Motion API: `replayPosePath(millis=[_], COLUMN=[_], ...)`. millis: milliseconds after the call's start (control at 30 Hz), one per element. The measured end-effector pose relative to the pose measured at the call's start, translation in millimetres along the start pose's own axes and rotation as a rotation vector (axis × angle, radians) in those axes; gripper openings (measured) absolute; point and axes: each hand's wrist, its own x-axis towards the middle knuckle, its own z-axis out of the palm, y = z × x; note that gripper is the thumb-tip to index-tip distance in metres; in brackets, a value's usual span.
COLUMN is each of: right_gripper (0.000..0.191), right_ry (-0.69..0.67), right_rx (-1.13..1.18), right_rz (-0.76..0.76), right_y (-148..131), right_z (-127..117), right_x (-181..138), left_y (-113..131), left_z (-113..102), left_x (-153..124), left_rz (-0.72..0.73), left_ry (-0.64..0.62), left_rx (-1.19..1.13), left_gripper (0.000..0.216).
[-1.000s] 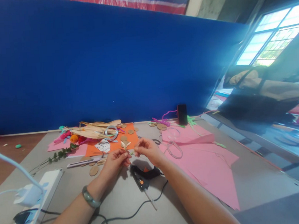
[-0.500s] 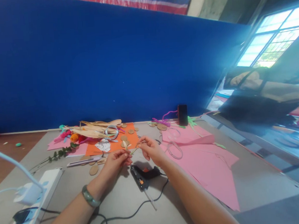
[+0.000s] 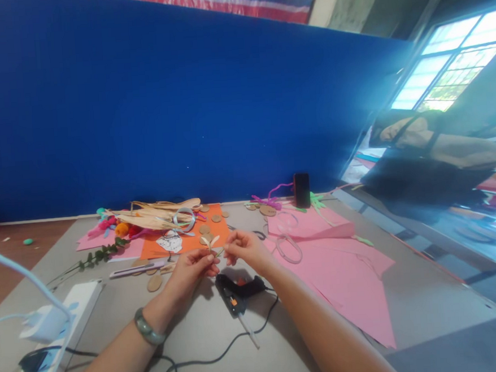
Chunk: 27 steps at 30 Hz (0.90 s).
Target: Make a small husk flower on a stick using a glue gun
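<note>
My left hand (image 3: 197, 264), a bracelet on its wrist, pinches the base of a small sprig of pale, petal-like pieces (image 3: 210, 242). To its right, my right hand (image 3: 246, 248) has thumb and fingertips closed on a thin greenish strand that runs toward the left fingers. Whether the strand is joined to the sprig is too small to make out. Just below both hands lies a black hot glue gun (image 3: 232, 300) with a glue stick poking from its back end. Behind the hands, round brown discs (image 3: 205, 230) rest on an orange sheet (image 3: 221, 226).
A white power strip (image 3: 76, 317) with plugs lies at left. The glue gun's black cable (image 3: 209, 360) crosses the front. A utility knife (image 3: 135, 270), green sprig (image 3: 100, 254) and dried husks (image 3: 156, 215) lie left; pink paper (image 3: 357, 291) and a phone (image 3: 301, 190) right.
The pale pieces between my left fingers now spread apart in a V. My right hand has shifted slightly left and down, closer to the left one.
</note>
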Motion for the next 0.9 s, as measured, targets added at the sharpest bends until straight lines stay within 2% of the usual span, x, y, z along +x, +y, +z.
replayPosePath(millis=[200, 333, 567, 733, 900], right_gripper=[0.012, 0.017, 0.011, 0.007, 0.007], right_ry=[0.150, 0.196, 0.176, 0.228, 0.242], right_rx=[-0.221, -0.403, -0.400, -0.435, -0.463], right_rz=[-0.047, -0.102, -0.135, -0.175, -0.126], right_y=[16.0, 16.7, 11.4, 8.6, 6.2], right_z=[-4.4, -6.0, -5.5, -2.9, -2.9], right_x=[6.9, 5.5, 2.9, 3.5, 4.1], left_y=[-8.0, -5.6, -4.4, -3.5, -3.0], left_z=[-5.5, -4.3, -3.7, -1.2, 1.2], left_x=[2.8, 1.9, 1.7, 2.2, -0.6], left_rz=[0.009, -0.021, -0.052, -0.073, -0.041], left_ry=[-0.044, -0.032, -0.012, 0.027, 0.031], left_rx=[-0.029, -0.038, -0.068, -0.074, -0.033], left_gripper=[0.023, 0.026, 0.025, 0.024, 0.031])
